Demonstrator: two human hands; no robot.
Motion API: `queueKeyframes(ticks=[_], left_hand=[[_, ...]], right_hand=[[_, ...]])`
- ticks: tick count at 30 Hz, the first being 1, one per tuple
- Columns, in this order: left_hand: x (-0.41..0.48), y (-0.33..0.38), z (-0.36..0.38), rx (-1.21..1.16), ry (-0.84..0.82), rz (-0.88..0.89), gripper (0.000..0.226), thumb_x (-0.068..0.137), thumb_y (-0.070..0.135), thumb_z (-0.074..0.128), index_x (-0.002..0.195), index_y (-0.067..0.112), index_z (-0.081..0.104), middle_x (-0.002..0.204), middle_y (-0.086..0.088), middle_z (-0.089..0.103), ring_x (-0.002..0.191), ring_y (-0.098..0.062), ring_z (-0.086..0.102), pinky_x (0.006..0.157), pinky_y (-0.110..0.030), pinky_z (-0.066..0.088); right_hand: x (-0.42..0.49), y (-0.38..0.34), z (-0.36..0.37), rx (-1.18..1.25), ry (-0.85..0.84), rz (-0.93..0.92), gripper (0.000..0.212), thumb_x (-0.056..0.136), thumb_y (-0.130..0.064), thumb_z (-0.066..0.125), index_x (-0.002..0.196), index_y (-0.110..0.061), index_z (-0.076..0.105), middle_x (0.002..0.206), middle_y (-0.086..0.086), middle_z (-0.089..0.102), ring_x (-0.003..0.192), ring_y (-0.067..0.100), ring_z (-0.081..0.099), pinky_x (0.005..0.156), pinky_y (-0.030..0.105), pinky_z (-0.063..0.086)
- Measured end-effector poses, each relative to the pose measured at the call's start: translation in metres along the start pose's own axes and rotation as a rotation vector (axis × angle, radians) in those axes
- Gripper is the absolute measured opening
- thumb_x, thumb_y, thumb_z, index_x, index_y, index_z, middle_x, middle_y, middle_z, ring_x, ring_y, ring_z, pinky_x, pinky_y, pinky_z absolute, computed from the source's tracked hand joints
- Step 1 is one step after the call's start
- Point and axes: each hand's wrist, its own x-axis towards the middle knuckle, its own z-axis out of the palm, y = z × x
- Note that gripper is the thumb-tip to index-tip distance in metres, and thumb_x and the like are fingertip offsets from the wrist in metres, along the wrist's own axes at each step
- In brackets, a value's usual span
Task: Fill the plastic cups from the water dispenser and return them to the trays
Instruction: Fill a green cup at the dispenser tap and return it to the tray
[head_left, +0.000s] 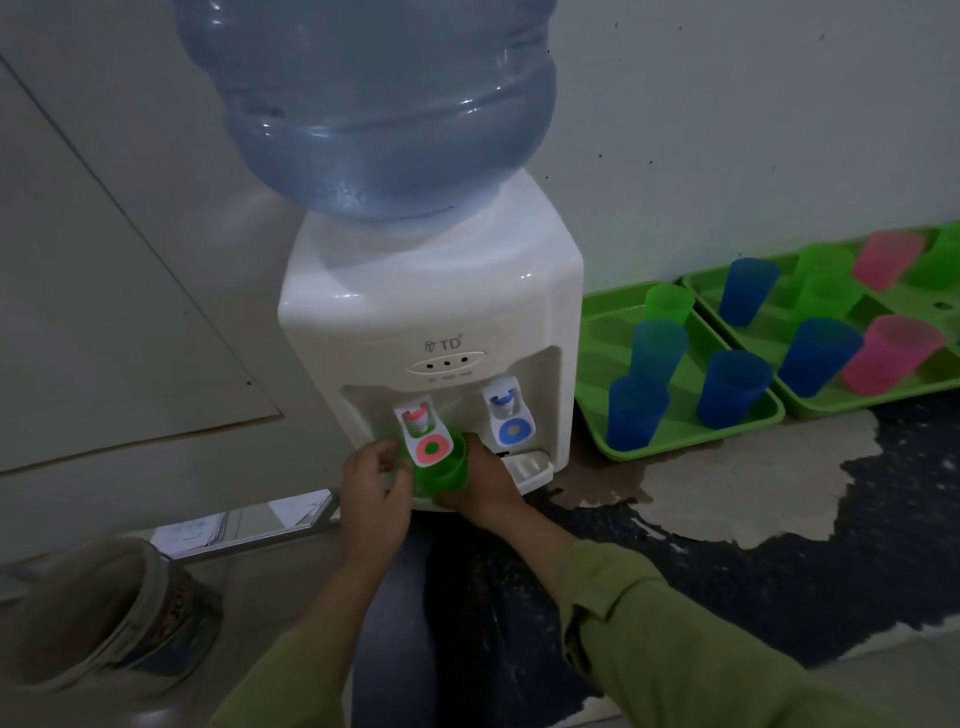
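A white water dispenser (431, 322) with a blue bottle (374, 104) on top stands on the floor against the wall. A green plastic cup (441, 475) sits under its red tap (423, 431). My right hand (485, 480) grips the cup from the right. My left hand (376, 493) curls round the cup's left side, fingers by the red tap lever. The blue tap (509, 415) is free. Two green trays, the near tray (727, 421) and the far tray (914, 306), lie to the right with several blue, green and pink cups standing upside down.
A bucket (104, 618) stands at the lower left beside a stack of papers (244, 525). A pale door panel (104, 312) is left of the dispenser. The floor (727, 493) in front of the trays is dark, patchy and looks wet.
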Motion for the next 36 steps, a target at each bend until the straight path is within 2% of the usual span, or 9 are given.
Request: queueKeyframes(ticks=[3, 6, 12, 18, 22, 26, 31, 34, 36], left_hand=[[0.009, -0.002, 0.001, 0.058, -0.034, 0.001, 0.018, 0.091, 0.018, 0.056, 0.093, 0.005, 0.067, 0.097, -0.011, 0.057, 0.088, -0.015, 0.049, 0.079, -0.025, 0.037], [0.015, -0.004, 0.004, 0.140, -0.058, 0.031, 0.022, 0.090, 0.021, 0.057, 0.070, 0.012, 0.057, 0.083, -0.011, 0.053, 0.081, -0.020, 0.048, 0.071, -0.025, 0.031], [0.010, 0.005, 0.001, 0.166, -0.083, 0.105, 0.026, 0.091, 0.013, 0.050, 0.066, 0.011, 0.048, 0.082, -0.013, 0.049, 0.076, -0.017, 0.044, 0.070, -0.027, 0.030], [0.000, 0.023, -0.006, -0.074, -0.039, 0.070, 0.021, 0.081, 0.022, 0.039, 0.064, 0.015, 0.048, 0.078, -0.006, 0.046, 0.070, -0.002, 0.046, 0.062, -0.011, 0.033], [0.005, 0.034, -0.016, -0.254, 0.027, -0.074, 0.020, 0.075, 0.024, 0.036, 0.060, 0.015, 0.045, 0.070, -0.006, 0.046, 0.065, -0.013, 0.044, 0.064, -0.020, 0.037], [0.018, 0.039, -0.022, -0.298, -0.015, -0.232, 0.023, 0.071, 0.033, 0.041, 0.063, 0.015, 0.054, 0.069, -0.006, 0.054, 0.071, -0.024, 0.050, 0.074, -0.049, 0.048], [0.016, 0.036, -0.027, -0.247, -0.004, -0.214, 0.031, 0.092, 0.030, 0.052, 0.069, 0.009, 0.058, 0.070, -0.011, 0.058, 0.070, -0.022, 0.051, 0.067, -0.035, 0.043], [0.017, 0.033, -0.028, -0.153, 0.107, -0.228, 0.022, 0.087, 0.028, 0.061, 0.087, 0.006, 0.057, 0.079, -0.010, 0.060, 0.076, -0.023, 0.056, 0.059, -0.027, 0.038], [0.022, 0.033, -0.028, -0.163, 0.177, -0.259, 0.045, 0.078, 0.026, 0.073, 0.109, 0.007, 0.047, 0.097, -0.011, 0.060, 0.083, -0.023, 0.059, 0.067, -0.028, 0.042]], right_hand=[[-0.001, 0.005, -0.001, 0.070, 0.027, -0.009, 0.057, 0.070, -0.016, 0.076, 0.121, -0.014, 0.049, 0.124, 0.007, 0.058, 0.115, 0.023, 0.055, 0.099, 0.034, 0.045], [0.001, 0.009, 0.000, 0.107, 0.027, -0.019, 0.065, 0.067, -0.013, 0.078, 0.123, -0.015, 0.046, 0.127, 0.005, 0.055, 0.118, 0.021, 0.053, 0.103, 0.036, 0.043], [0.001, 0.009, -0.002, 0.096, 0.006, -0.023, 0.065, 0.068, -0.013, 0.078, 0.124, -0.011, 0.046, 0.128, 0.008, 0.054, 0.119, 0.023, 0.052, 0.103, 0.034, 0.042], [-0.002, 0.006, -0.005, 0.122, 0.005, -0.056, 0.063, 0.070, -0.016, 0.080, 0.124, -0.008, 0.048, 0.128, 0.011, 0.055, 0.118, 0.024, 0.053, 0.100, 0.031, 0.043], [-0.003, 0.005, -0.007, 0.055, -0.038, -0.071, 0.064, 0.074, -0.016, 0.076, 0.127, -0.005, 0.043, 0.129, 0.013, 0.053, 0.120, 0.026, 0.050, 0.101, 0.031, 0.040], [-0.004, 0.005, -0.008, 0.041, -0.033, -0.042, 0.069, 0.071, -0.016, 0.079, 0.128, -0.007, 0.041, 0.130, 0.011, 0.052, 0.120, 0.024, 0.049, 0.100, 0.026, 0.037], [-0.006, 0.001, -0.011, 0.119, -0.060, 0.019, 0.058, 0.080, -0.011, 0.071, 0.128, -0.002, 0.039, 0.130, 0.014, 0.050, 0.122, 0.026, 0.048, 0.089, 0.008, 0.034], [-0.005, 0.001, -0.012, 0.078, -0.099, 0.010, 0.064, 0.076, -0.016, 0.076, 0.129, -0.009, 0.042, 0.126, 0.012, 0.055, 0.116, 0.026, 0.054, 0.095, 0.027, 0.043], [-0.006, 0.002, -0.012, 0.079, -0.107, 0.012, 0.066, 0.075, -0.017, 0.077, 0.130, -0.010, 0.042, 0.125, 0.012, 0.056, 0.114, 0.027, 0.055, 0.096, 0.033, 0.044]])
